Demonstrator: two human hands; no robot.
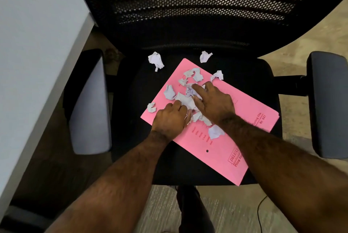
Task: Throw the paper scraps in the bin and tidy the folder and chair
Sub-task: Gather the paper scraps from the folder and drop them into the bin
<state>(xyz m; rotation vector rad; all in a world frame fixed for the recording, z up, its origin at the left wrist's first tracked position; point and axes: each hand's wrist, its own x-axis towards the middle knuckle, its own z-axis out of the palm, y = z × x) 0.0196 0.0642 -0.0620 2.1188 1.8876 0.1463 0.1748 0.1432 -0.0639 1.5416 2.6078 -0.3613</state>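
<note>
A black chair (pixel 188 161) fills the view, its mesh back (pixel 197 1) at 12 o'clock and grey armrests at 9 (pixel 90 104) and 3 (pixel 327 101). A pink folder (pixel 222 148) lies askew on the seat, one corner toward 12, another past the seat's front edge toward 5. White paper scraps (pixel 188 99) are heaped on the folder's upper half; one crumpled scrap (pixel 156 60) sits on the bare seat at 11, another (pixel 205 56) near 12, a third (pixel 217 75) at the folder's edge toward 1. The left hand (pixel 169 118) rests on the heap with fingers curled in around scraps, loosely closed on them. The right hand (pixel 214 101) lies flatter, fingers spread and pressing the heap, nothing clearly gripped. A pale desk (pixel 33 48) runs down the 9 o'clock side, just beside the left armrest. Beige floor (pixel 293 40) shows at 2, and a thin dark cable (pixel 260 212) crosses the carpet at 5.
</note>
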